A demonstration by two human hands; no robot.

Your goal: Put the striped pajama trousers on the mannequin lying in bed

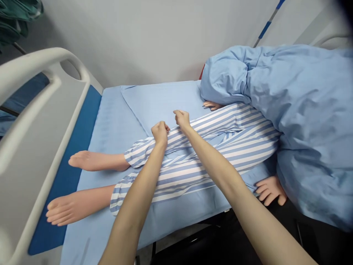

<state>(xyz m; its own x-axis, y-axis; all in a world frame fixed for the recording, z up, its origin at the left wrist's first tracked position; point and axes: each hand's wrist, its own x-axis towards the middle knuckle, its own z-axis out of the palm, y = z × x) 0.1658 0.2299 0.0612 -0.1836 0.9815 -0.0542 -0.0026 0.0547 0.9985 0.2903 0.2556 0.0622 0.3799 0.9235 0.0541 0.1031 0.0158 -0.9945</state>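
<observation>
A manikin in striped trousers (248, 147) lies on the bed's blue sheet (165, 95), its long axis running along the bed. The legs slant from the hips, upper right, down to the bare feet at lower left. The far foot (96, 161) points its toes left, towards the footboard (49, 129); the near foot (77, 206) points left and slightly down, its toes over the footboard's blue panel as seen from here. The legs lie somewhat apart, the trouser stripes following their length.

Both hands are clenched at the far leg, side by side. The left hand (160, 131) is over the shin, the right hand (182, 117) nearer the knee with one finger poking out to the left. Whether they touch the cloth, I cannot tell.

A quilt (309, 110) covers the manikin from the hips rightward; the manikin's far palm (211, 105) and near palm (271, 190) show at its edge.
</observation>
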